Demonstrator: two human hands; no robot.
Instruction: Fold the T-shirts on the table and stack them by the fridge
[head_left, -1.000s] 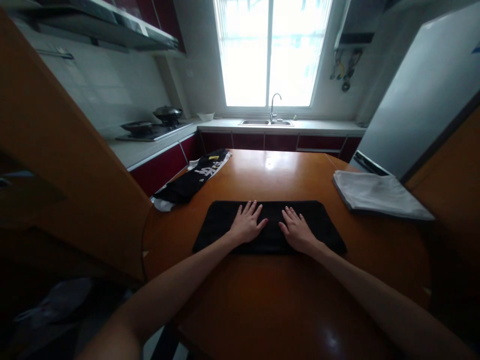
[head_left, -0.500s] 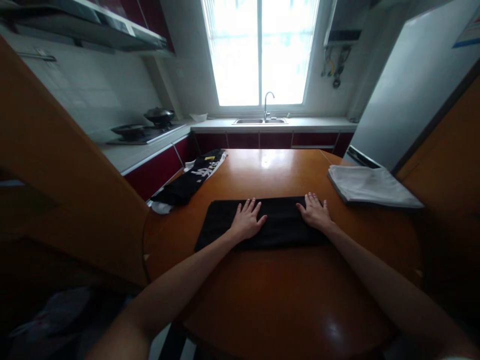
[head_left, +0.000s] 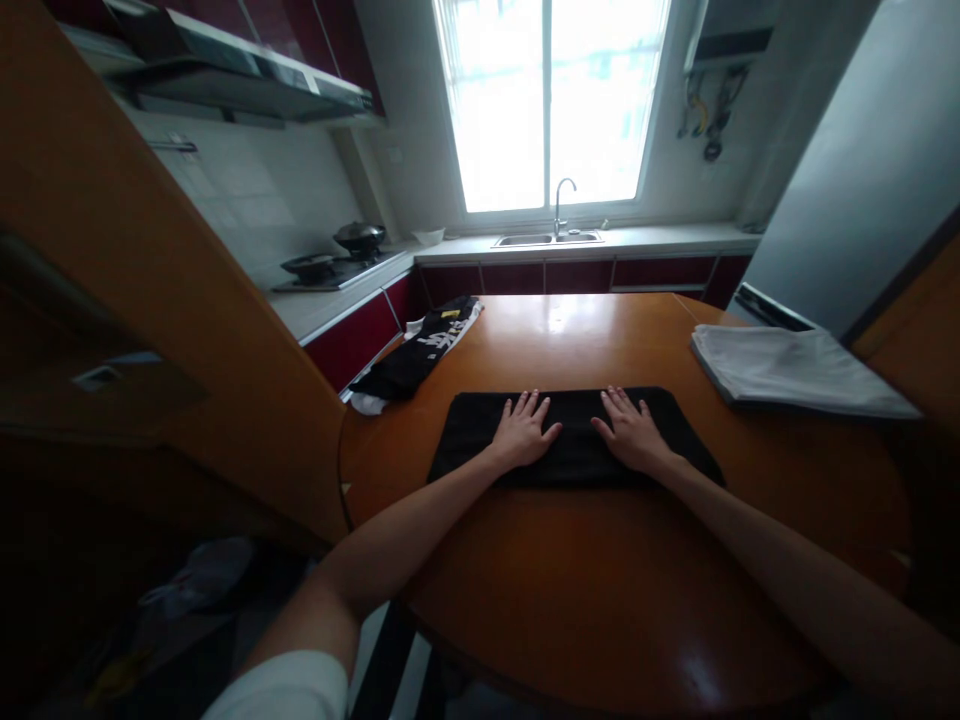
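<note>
A folded black cloth (head_left: 574,440), wide and flat, lies across the near middle of the wooden table (head_left: 600,560). My left hand (head_left: 523,432) rests palm down on its left half, fingers spread. On the right half my right hand (head_left: 630,432) also lies flat with the fingers apart. Neither hand grips the cloth. Parts of it are hidden under both palms.
Black and white printed clothing (head_left: 420,350) lies at the table's far left edge. Folded whitish fabric or a plastic-wrapped pack (head_left: 795,365) sits at the right, by the fridge (head_left: 832,170). Beyond are a sink (head_left: 525,240) and a stove with pans (head_left: 360,238).
My right hand has moved left across the cloth, nearer to my left hand, uncovering the cloth's right end. The view has shifted a little to the left.
</note>
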